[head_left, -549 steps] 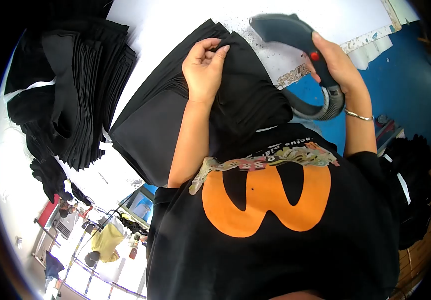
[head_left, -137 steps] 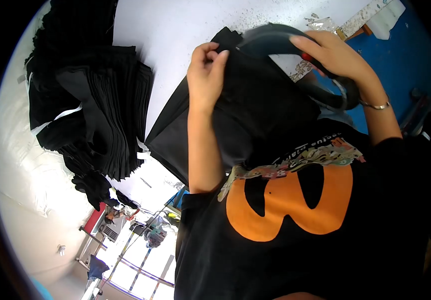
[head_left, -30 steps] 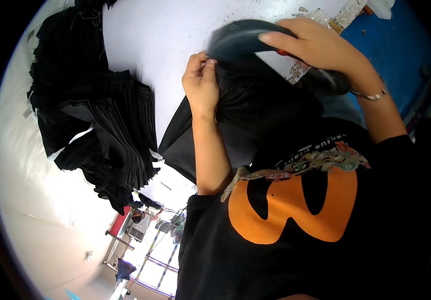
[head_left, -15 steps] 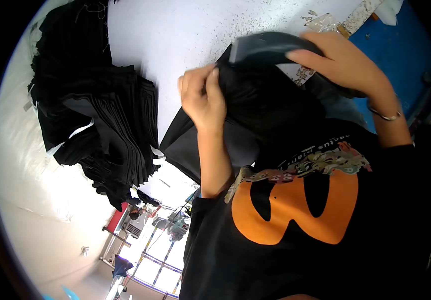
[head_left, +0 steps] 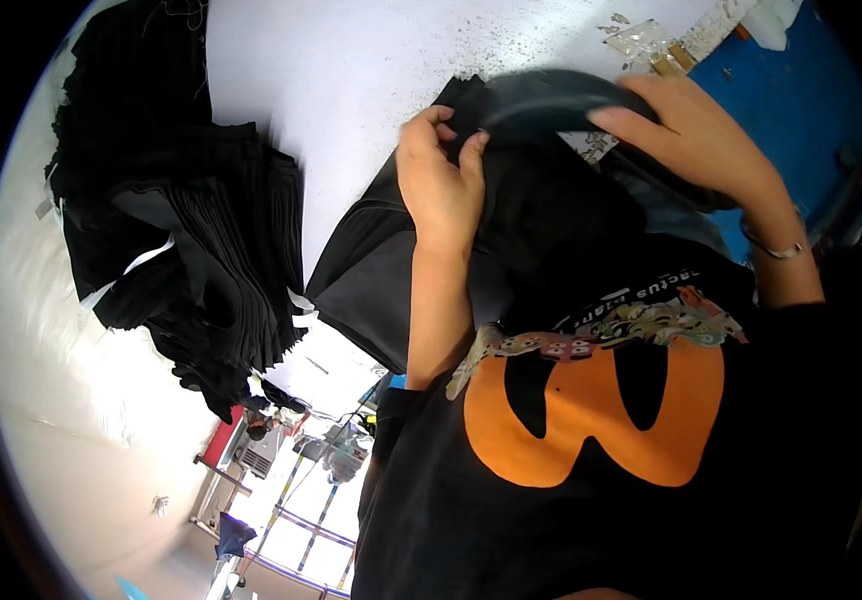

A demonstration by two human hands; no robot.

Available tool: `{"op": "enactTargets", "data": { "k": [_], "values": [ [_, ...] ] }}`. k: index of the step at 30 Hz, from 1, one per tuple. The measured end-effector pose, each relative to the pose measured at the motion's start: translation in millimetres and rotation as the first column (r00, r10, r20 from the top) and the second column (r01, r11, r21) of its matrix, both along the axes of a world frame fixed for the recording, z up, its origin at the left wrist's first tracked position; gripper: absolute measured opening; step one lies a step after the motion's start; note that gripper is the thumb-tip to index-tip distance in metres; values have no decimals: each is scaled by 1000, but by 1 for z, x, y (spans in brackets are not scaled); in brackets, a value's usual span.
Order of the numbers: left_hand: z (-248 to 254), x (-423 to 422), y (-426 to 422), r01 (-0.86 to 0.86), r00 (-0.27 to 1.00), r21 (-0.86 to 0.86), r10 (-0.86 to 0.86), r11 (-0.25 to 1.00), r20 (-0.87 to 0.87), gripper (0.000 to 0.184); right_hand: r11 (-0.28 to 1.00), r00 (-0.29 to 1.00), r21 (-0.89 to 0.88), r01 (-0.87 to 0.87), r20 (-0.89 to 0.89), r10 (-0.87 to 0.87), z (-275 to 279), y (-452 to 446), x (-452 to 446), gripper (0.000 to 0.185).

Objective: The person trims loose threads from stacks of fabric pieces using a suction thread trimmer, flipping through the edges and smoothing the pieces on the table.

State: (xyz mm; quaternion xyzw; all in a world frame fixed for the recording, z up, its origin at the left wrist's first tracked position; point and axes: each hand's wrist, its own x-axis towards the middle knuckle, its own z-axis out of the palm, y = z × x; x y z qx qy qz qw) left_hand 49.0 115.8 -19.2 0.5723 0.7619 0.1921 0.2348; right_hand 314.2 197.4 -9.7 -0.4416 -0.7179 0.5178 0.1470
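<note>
My left hand [head_left: 441, 185] is at the far corner of a black fabric piece [head_left: 371, 270], with its fingers bent and its thumb on the dark cloth. The cloth shows between thumb and forefinger. My right hand [head_left: 696, 140] is closed, thumb on top, on a dark grey cloth-like strip [head_left: 561, 100]. Motion smears this strip, so its exact kind is unclear. It arches from my right hand towards the fingers of my left. Bunched black fabric [head_left: 561, 200] lies below both hands, close to my body.
A thick stack of folded black fabric pieces [head_left: 221, 240] lies on the white tabletop [head_left: 341, 60], to the left. Specks and scraps, with a clear plastic packet [head_left: 641, 42], are at the far right. Past the table edge is a blue surface [head_left: 771, 100].
My left hand has shifted right along the cloth corner, its thumb and forefinger farther apart. The grey strip has gone from a raised, blunt-ended shape to a longer arch beside my left fingers.
</note>
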Motion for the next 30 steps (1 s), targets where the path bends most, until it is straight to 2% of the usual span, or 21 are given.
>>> {"op": "enactTargets", "data": {
  "k": [1,2,3,5,7,9,11,13,15,16,17,18,20,21,22,23,25,26,27,29,30],
  "values": [
    [0,1,2,6,1000,4,-6,1000,3,44,999,999,-28,-28,23,28,0,8,-8,63],
    [0,2,4,55,996,99,-48,994,-70,45,992,998,113,60,-1,-61,-12,7,-21,64],
    [2,1,5,109,985,186,-82,976,-151,46,991,998,117,64,-8,-64,-9,8,-20,64],
    [7,-1,3,105,987,156,-84,982,-138,42,995,997,-50,81,9,-81,1,10,-20,51],
    [7,-1,0,81,994,99,-73,992,-85,36,994,1000,-103,21,-9,-22,-2,8,1,49],
    [1,0,1,88,993,148,-75,985,-94,33,975,999,-218,-34,12,37,3,4,15,49],
    [0,-1,5,100,995,127,-96,987,-35,33,984,992,-143,-103,57,112,0,11,4,49],
    [9,1,7,86,996,126,-84,988,-22,32,991,997,-110,78,22,-76,-3,11,-23,49],
    [27,-3,2,83,975,180,-117,980,187,29,992,994,-74,104,17,-103,-5,12,-25,48],
    [35,-7,-6,-18,888,67,-14,998,459,27,998,999,-56,39,13,-38,-5,11,-15,48],
    [45,-10,-12,-65,616,-56,85,996,783,22,999,999,-40,-35,11,35,-2,10,-5,47],
    [49,-18,-13,-68,584,-209,209,976,785,19,978,989,-169,-124,60,136,11,13,6,47],
    [41,-23,-15,-179,670,-287,330,941,665,17,995,997,-68,-74,21,76,4,4,1,54],
    [25,-18,-12,-270,767,-202,337,941,545,17,999,1000,33,2,-16,-2,1,-1,-1,61],
    [16,-11,-10,-261,876,-77,269,962,399,25,990,1000,138,2,5,-2,1,2,-13,61],
    [8,-8,-6,-64,995,130,54,989,80,34,990,1000,144,5,13,-7,-1,2,-22,61],
    [15,7,3,-24,995,72,31,997,-98,39,960,997,270,80,-6,-81,-4,1,-34,61],
    [13,5,1,-25,994,73,32,997,-100,39,979,995,201,-8,100,-12,8,0,-26,51],
    [7,0,-1,-15,996,121,26,993,-87,38,979,995,204,-9,100,-12,17,-1,-15,51],
    [0,-2,-1,-15,997,166,28,986,-72,37,996,989,-32,-89,112,92,24,-2,8,50],
    [-2,-1,-1,70,981,225,-26,972,-192,35,996,995,-51,-75,65,78,18,-3,11,50]
  ]
}}
